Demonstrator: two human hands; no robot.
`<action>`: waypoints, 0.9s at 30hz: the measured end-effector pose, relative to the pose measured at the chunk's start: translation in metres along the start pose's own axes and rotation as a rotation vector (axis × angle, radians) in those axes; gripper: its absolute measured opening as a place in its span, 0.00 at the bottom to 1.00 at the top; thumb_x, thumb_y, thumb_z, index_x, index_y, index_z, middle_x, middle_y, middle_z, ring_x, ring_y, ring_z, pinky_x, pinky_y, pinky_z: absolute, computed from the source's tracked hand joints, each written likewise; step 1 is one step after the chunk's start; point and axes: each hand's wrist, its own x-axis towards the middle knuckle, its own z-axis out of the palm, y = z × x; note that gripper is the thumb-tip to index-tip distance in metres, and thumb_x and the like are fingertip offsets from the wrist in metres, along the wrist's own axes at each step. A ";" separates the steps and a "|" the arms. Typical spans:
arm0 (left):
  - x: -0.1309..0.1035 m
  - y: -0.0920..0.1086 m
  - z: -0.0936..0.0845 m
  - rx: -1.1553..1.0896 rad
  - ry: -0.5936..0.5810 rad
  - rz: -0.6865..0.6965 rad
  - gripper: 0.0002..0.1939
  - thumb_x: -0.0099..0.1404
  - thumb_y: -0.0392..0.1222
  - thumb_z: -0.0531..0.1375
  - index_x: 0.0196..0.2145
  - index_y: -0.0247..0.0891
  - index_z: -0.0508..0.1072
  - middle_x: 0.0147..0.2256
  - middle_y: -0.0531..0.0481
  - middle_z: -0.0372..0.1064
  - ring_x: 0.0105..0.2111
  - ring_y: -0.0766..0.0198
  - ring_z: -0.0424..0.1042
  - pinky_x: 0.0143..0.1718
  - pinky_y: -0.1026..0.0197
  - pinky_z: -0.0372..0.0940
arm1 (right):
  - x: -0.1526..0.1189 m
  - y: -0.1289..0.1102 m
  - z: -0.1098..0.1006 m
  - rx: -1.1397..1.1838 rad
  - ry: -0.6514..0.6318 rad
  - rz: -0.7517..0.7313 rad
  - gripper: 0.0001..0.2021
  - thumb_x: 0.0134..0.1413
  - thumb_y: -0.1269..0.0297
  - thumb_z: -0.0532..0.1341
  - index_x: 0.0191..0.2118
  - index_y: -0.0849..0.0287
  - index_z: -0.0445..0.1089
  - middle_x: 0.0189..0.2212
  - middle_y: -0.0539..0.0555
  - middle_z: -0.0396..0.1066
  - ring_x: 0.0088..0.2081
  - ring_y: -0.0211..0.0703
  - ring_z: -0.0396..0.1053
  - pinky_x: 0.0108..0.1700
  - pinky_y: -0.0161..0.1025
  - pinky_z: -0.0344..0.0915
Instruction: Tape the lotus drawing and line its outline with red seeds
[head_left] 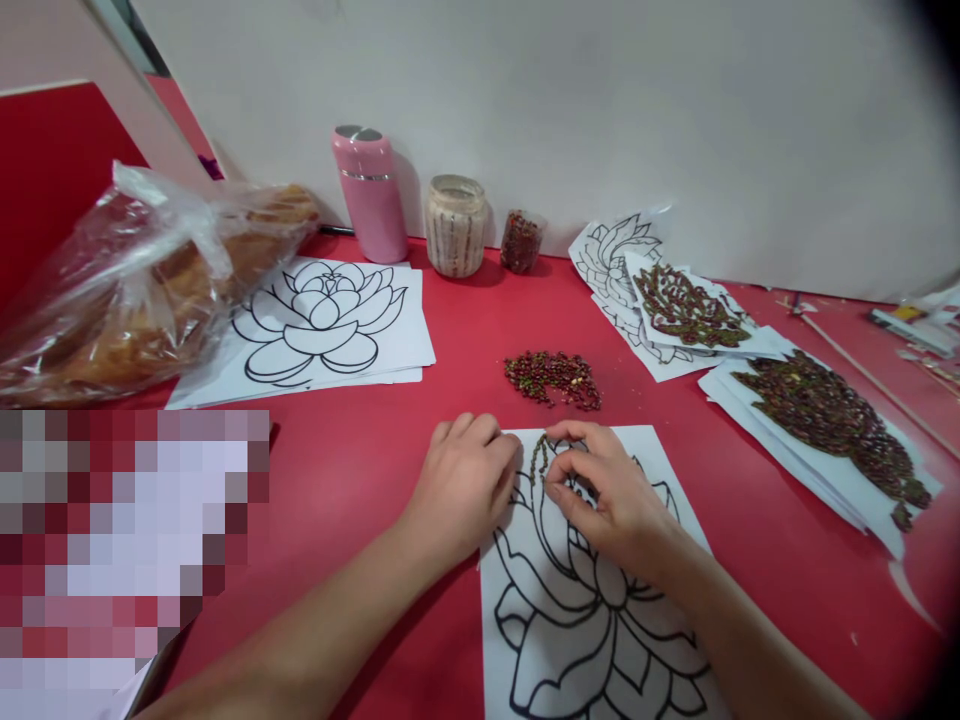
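Note:
A sheet with a black-outlined lotus drawing (555, 640) lies in front of me. Small green beans (538, 460) run in a narrow line along the outline of an upper petal. My right hand (607, 490) is over the top of the drawing, thumb and index finger pinched together beside that line; whatever is between them is too small to make out. At the sheet's upper left edge rests my left hand (469, 475), its fingers curled and closed, their inner side hidden. Just beyond the sheet sits a loose pile of mixed red and green beans (551, 378).
Bean-covered lotus sheets (832, 430) lie at right. Along the white wall stand a pink flask (371, 200), a jar (455, 228) and a small bean-filled cup (521, 240). Left are outline drawings (337, 320) and a clear plastic bag (172, 270) with something brown inside.

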 end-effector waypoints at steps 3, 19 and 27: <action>0.001 0.000 -0.001 -0.004 -0.001 0.001 0.11 0.60 0.35 0.49 0.33 0.38 0.70 0.29 0.48 0.60 0.32 0.60 0.57 0.31 0.59 0.52 | 0.000 -0.001 0.000 -0.008 -0.005 0.003 0.03 0.49 0.70 0.55 0.29 0.57 0.65 0.46 0.55 0.57 0.50 0.46 0.55 0.48 0.44 0.56; 0.001 -0.001 0.002 0.012 0.007 -0.003 0.11 0.61 0.36 0.49 0.32 0.38 0.70 0.29 0.48 0.60 0.31 0.60 0.57 0.30 0.59 0.51 | 0.004 -0.004 0.001 0.076 0.035 0.082 0.03 0.44 0.72 0.57 0.27 0.57 0.61 0.42 0.54 0.59 0.49 0.43 0.56 0.48 0.41 0.55; 0.001 0.000 0.004 0.046 0.029 0.007 0.10 0.61 0.36 0.49 0.30 0.38 0.70 0.29 0.48 0.61 0.31 0.60 0.57 0.30 0.60 0.50 | 0.007 -0.001 -0.003 0.235 0.045 0.133 0.04 0.44 0.70 0.57 0.29 0.57 0.61 0.42 0.54 0.60 0.47 0.43 0.60 0.46 0.41 0.58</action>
